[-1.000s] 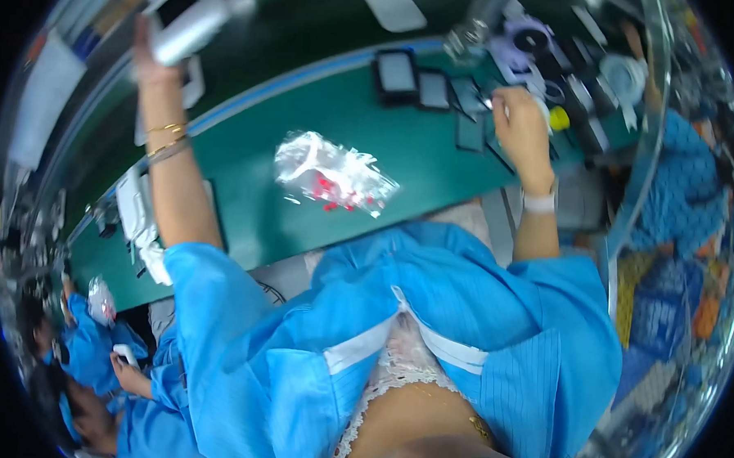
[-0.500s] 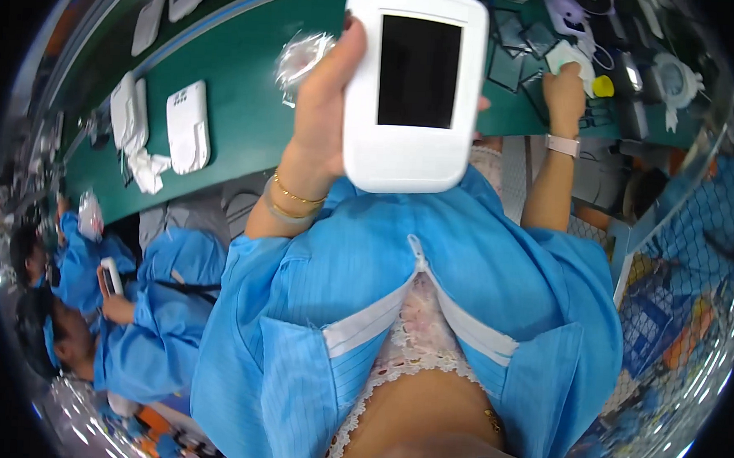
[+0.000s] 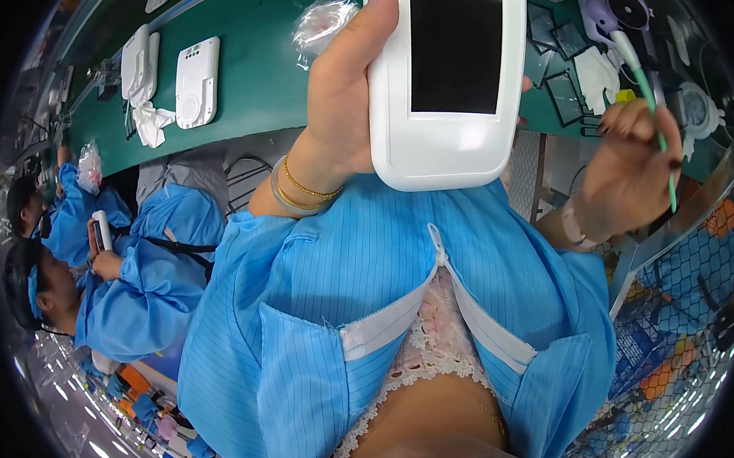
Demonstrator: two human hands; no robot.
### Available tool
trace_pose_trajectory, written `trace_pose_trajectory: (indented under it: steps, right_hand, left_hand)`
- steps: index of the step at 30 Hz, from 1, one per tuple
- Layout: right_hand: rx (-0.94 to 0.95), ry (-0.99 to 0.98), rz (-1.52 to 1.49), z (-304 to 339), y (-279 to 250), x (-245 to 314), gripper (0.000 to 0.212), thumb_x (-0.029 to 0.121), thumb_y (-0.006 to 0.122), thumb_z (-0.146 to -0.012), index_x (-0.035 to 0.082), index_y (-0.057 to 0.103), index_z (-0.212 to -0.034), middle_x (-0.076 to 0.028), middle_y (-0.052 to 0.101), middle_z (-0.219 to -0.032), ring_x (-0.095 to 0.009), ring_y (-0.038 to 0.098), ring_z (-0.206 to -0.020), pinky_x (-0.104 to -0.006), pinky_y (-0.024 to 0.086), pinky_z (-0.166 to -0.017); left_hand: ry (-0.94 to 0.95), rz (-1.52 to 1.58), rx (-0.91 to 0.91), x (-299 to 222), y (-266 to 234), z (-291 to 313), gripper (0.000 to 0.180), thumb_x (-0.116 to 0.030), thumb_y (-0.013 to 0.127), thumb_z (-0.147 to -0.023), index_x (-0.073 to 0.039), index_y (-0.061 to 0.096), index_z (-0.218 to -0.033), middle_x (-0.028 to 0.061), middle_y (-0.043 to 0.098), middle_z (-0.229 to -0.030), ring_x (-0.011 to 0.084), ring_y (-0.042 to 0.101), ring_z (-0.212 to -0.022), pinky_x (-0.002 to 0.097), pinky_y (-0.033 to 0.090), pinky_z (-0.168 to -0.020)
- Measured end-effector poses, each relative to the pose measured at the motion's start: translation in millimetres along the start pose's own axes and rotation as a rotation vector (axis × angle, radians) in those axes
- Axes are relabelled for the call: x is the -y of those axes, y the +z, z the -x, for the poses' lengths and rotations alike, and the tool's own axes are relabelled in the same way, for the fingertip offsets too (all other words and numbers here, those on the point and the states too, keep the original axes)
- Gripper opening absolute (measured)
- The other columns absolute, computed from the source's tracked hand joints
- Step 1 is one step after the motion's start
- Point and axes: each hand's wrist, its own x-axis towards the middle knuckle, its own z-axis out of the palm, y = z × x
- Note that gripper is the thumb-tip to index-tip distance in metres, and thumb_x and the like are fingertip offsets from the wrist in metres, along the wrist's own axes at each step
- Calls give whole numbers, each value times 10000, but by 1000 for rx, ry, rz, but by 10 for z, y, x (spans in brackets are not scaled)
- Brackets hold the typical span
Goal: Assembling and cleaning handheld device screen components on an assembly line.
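My left hand (image 3: 344, 89) is closed around a white handheld device (image 3: 440, 154) with a large dark screen (image 3: 456, 53). It holds the device upright in front of my chest; some fingertips show past its right edge. My right hand (image 3: 632, 171), raised to the right, pinches a slim green stick (image 3: 647, 90) with a thicker whitish end (image 3: 626, 50). That whitish end points up and away from me, over the bench. Beyond this hand lie a white cloth or paper (image 3: 596, 78) and a small yellow item (image 3: 625, 96).
Several dark-framed clear panels (image 3: 563, 98) lie on the green bench (image 3: 254, 85). A crumpled clear bag (image 3: 325, 27) sits left of the device. More white devices (image 3: 197, 82) and white tissue (image 3: 151, 124) are farther left. Co-workers in blue (image 3: 139, 301) sit at left.
My right hand has lifted from the white cloth or paper, and the green stick now shows in its fingers. The held device appears larger and slightly farther right.
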Motion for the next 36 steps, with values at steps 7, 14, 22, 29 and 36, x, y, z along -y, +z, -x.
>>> trace_pose_trajectory:
  steps: [7,14,22,29,36]
  right_hand:
    - [427,19,-85,76,620,-10,263,30,427,-914,-80,530,-1130,-187,632,-986,-149,577,-732,-268,486,-674]
    - [436,26,37,63,634,47,242,11,419,-909,-51,560,-1095,-148,651,-968,-128,561,-702,-255,473,-658]
    - [475,85,1,58,596,81,252,148,433,-946,-39,574,-1039,-186,614,-853,-190,555,-687,-282,466,-586]
    - [618,161,-245,1,491,53,212,178,433,-922,25,579,-933,-113,603,-782,-181,534,-656,-316,429,-629]
    - [49,-72,260,-181,-23,13,239,167,451,-919,-12,606,-958,-92,596,-784,-196,523,-660,-343,440,-639]
  left_hand:
    - [67,52,-80,56,63,84,846,-680,248,-888,3,346,-1378,315,495,-1242,422,582,-1065,482,549,-835]
    - [84,52,-112,77,137,95,861,-690,250,-881,10,347,-1374,319,495,-1236,434,576,-1065,485,547,-831]
    - [100,26,-139,70,172,71,890,-704,259,-870,22,328,-1381,334,475,-1248,459,555,-1082,505,533,-843]
    - [75,73,-42,73,64,39,947,-742,276,-840,17,290,-1406,349,421,-1293,490,510,-1130,525,508,-877]
    - [18,130,57,84,-42,-62,940,-735,261,-848,4,239,-1428,328,394,-1332,480,475,-1178,535,477,-925]
